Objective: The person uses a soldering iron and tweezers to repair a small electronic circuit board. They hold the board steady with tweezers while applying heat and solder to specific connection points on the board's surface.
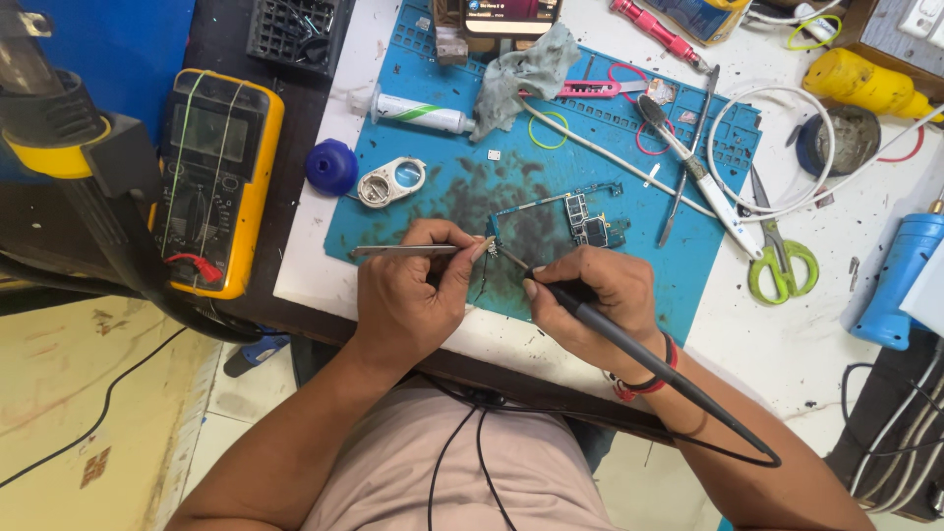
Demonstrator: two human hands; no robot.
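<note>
A small blue-green circuit board point(580, 218) lies on a stained blue work mat point(678, 275). My left hand point(408, 295) pinches metal tweezers point(398, 251) whose tips point right, at the board's lower left corner. My right hand point(590, 300) grips a black soldering iron point(629, 344) like a pen. The iron's thin tip meets the tweezer tips at that corner, around a tiny part too small to make out. The iron's black cord runs back past my right wrist, which wears a red band.
A yellow multimeter point(211, 177) sits at the left. On and around the mat lie a magnifier loupe point(391, 182), white tube point(423, 113), grey rag point(521, 74), blue cap point(331, 165), green-handled scissors point(782, 261), spare tweezers point(688, 182), white cable, red screwdriver, blue tool point(900, 280) at right.
</note>
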